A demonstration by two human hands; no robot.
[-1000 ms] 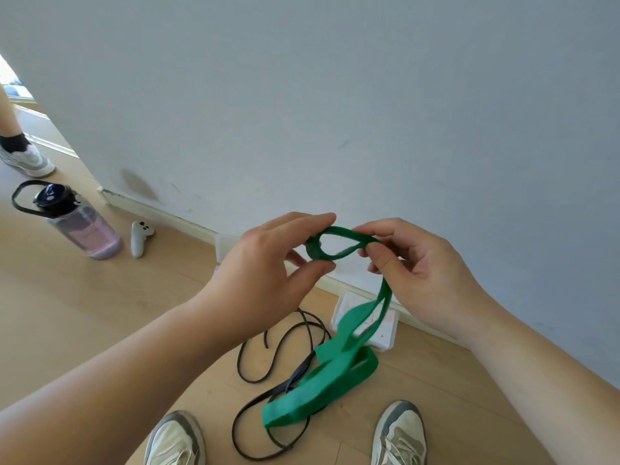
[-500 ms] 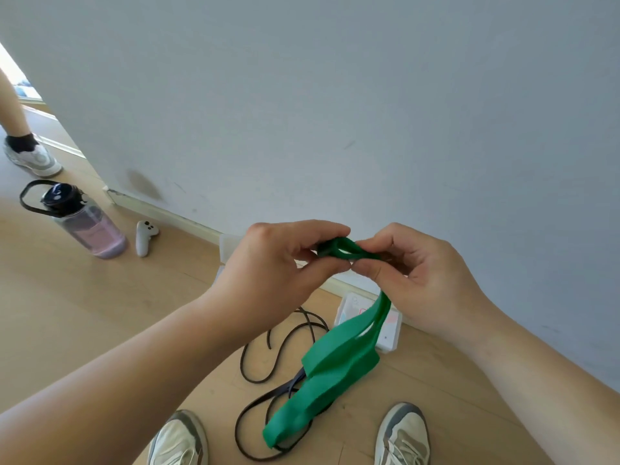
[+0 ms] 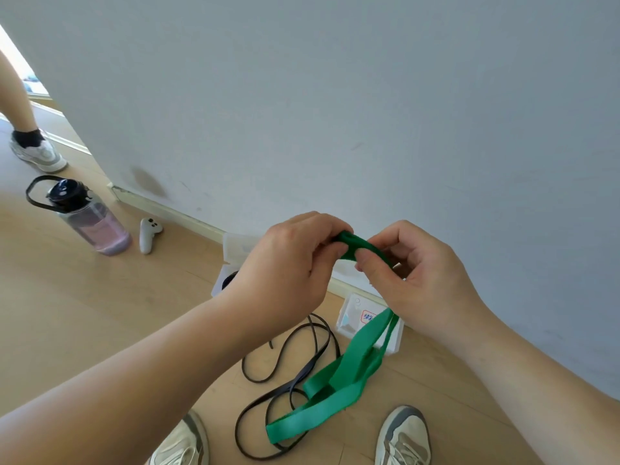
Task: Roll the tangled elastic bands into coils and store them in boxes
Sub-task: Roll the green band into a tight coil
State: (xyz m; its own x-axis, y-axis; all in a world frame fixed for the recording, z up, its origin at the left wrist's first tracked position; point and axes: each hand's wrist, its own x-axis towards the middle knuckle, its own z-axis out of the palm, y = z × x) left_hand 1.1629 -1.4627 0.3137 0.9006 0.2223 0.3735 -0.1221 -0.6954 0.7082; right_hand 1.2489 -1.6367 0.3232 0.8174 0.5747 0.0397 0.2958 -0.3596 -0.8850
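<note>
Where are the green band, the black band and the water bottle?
green elastic band (image 3: 360, 345): head view, hanging loop.
black elastic band (image 3: 312, 363): head view, strand on floor.
water bottle (image 3: 97, 226): head view, clear body.

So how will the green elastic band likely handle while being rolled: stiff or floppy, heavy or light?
Probably floppy: below the grip the green band hangs in slack, twisted loops. Likely light: the left hand and right hand carry it by fingertip pinches alone. The folded start may spring open if released, since only those pinches hold it.
</note>
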